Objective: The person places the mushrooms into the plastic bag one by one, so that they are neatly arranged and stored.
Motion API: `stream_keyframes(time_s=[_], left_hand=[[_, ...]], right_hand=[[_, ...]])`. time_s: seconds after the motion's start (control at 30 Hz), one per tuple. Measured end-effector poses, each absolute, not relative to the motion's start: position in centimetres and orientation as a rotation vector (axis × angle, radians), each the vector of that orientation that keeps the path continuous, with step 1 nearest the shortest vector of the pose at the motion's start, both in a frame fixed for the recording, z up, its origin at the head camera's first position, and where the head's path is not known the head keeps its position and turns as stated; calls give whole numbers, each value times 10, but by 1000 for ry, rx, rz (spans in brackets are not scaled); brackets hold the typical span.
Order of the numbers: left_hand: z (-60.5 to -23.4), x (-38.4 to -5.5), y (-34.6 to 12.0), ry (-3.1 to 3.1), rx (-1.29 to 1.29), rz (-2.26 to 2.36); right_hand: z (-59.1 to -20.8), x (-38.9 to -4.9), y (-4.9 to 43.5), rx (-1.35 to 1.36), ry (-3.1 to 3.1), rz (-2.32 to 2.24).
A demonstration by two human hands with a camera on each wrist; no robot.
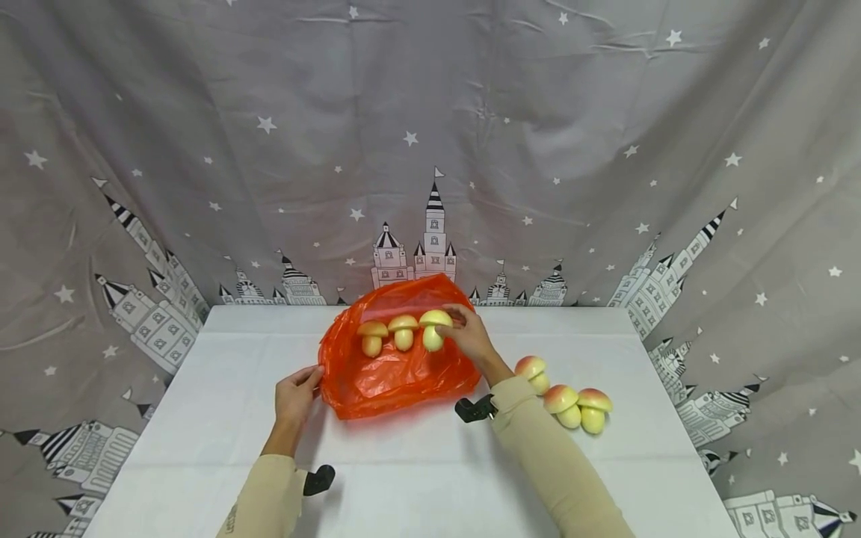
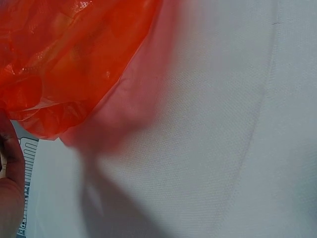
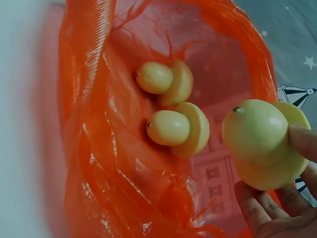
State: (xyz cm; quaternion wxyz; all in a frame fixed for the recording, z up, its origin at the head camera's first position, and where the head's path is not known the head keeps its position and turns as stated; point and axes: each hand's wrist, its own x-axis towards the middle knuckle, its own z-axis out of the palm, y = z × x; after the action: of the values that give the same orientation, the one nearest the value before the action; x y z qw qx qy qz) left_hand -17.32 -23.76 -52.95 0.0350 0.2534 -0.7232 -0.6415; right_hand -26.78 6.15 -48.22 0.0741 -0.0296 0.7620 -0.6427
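Observation:
A red plastic bag (image 1: 397, 381) lies on the white table with its mouth spread wide. My left hand (image 1: 296, 396) pinches the bag's left rim between thumb and fingers; in the left wrist view only part of that hand (image 2: 11, 183) shows beside the bag (image 2: 74, 59). My right hand (image 1: 468, 336) grips a yellow toy mushroom (image 1: 433, 329) by its cap, over the right side of the bag's opening. Two more toy mushrooms sit inside the bag, one at the left (image 1: 373, 338) and one in the middle (image 1: 403, 331). The right wrist view shows the held mushroom (image 3: 262, 144) stem toward the camera.
Right of the bag, three toy mushrooms with reddish caps lie on the table: one alone (image 1: 531, 372) beside my right sleeve (image 1: 551, 448), two together (image 1: 593, 411). A grey curtain (image 1: 430, 149) with castles and stars hangs behind the white table (image 1: 403, 478).

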Motion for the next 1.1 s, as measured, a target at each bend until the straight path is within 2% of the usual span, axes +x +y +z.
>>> stream_keyframes(time_s=[1.1], left_hand=[[-531, -174, -243, -2218, 745, -1970]], right_hand=[[-492, -293, 41, -13, 2434, -1707]])
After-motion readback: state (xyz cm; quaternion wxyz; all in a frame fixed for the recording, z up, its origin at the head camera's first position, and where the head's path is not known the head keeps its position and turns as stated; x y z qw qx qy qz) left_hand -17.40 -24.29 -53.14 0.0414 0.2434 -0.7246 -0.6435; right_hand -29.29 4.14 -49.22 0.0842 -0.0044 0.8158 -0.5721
